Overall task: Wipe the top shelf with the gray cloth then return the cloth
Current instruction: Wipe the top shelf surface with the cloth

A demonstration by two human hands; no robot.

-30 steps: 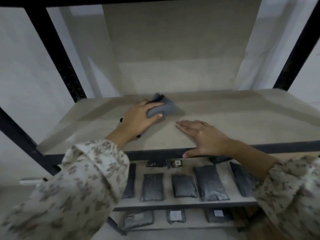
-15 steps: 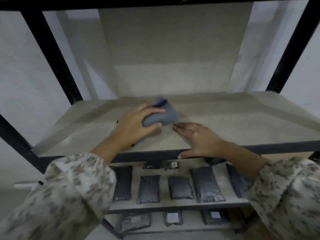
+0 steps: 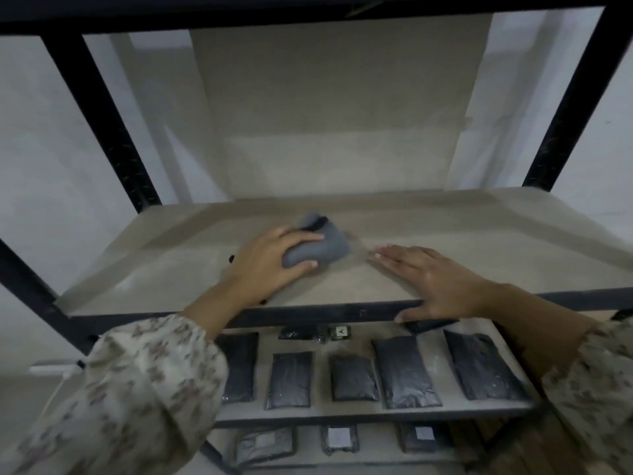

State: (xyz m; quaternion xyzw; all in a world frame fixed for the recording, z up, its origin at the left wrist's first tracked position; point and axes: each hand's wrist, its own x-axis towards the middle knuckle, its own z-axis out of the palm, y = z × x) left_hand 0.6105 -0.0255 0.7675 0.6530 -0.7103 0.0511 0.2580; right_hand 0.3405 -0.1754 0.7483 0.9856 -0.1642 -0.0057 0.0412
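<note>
The gray cloth (image 3: 320, 246) is bunched up on the beige top shelf (image 3: 479, 248), left of the middle. My left hand (image 3: 274, 265) is closed around the cloth's near side, pressing it onto the board. My right hand (image 3: 435, 282) lies flat, palm down, fingers together and pointing left, just right of the cloth, with its thumb over the shelf's black front rail (image 3: 342, 313). Both forearms wear floral sleeves.
Black uprights (image 3: 102, 121) frame the shelf left and right, with a crossbar overhead. The shelf below (image 3: 322, 411) holds several dark flat packets (image 3: 404, 375) and a small tag marked A (image 3: 340, 331). A lower shelf holds more labelled packets (image 3: 337, 438).
My left hand has drawn the cloth a little nearer and to the left across the shelf. My right hand has stayed flat near the front rail. The camera has tilted slightly.
</note>
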